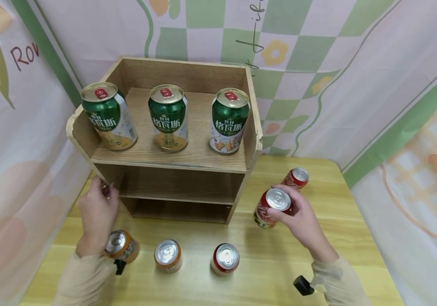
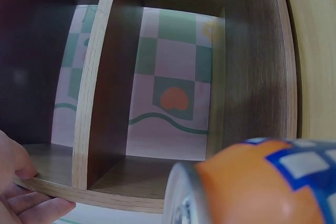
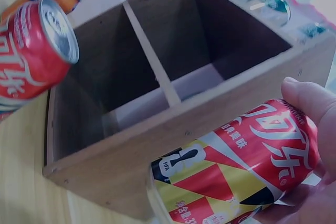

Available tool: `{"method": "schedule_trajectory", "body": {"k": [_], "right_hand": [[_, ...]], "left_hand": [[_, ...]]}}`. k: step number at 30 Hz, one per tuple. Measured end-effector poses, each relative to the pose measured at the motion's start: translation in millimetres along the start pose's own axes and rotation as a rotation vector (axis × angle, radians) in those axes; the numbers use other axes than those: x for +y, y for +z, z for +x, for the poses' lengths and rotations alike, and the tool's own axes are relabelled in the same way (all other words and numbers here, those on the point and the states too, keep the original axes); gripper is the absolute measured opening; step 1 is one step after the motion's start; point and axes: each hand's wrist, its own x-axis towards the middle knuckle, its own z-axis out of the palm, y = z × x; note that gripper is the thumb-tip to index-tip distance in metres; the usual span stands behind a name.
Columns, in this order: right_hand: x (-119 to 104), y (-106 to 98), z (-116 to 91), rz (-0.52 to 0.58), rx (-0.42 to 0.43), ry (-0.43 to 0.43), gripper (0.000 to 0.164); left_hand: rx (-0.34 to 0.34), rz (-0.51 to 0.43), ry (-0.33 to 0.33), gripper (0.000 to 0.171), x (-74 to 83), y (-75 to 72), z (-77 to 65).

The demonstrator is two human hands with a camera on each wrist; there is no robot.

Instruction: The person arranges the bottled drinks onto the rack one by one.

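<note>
My right hand (image 1: 299, 216) grips a red cola can (image 1: 270, 208) by its upper part, beside the right side of the wooden shelf (image 1: 180, 165). In the right wrist view the can (image 3: 236, 166) tilts, its red, yellow and black print facing the camera. At the shelf's left side, my left hand (image 1: 97, 208) pinches the front edge of the side panel, thumb inside and fingers outside, as the left wrist view shows. Three green-and-white cans, left (image 1: 109, 117), middle (image 1: 168, 119) and right (image 1: 229, 121), stand on the top board.
Another red can (image 1: 296, 177) stands behind the held one. In front of the shelf are an orange can (image 1: 128, 250) by my left wrist, a second orange can (image 1: 168, 257) and a red can (image 1: 224, 260). Patterned cloth (image 1: 299, 55) hangs behind the wooden table (image 1: 341, 221).
</note>
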Motion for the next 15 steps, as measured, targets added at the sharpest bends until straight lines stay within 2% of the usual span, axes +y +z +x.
{"method": "schedule_trajectory", "body": {"k": [7,15], "right_hand": [[-13.7,6.7,-7.4,0.024,-0.067,0.002,0.057],[-29.0,20.5,-5.7,0.11,-0.159,-0.105,0.057]], "left_hand": [[-0.006,0.001,-0.008,0.01,1.0,0.8,-0.2],[-0.004,0.006,-0.015,0.013,1.8,0.4,-0.5]]}}
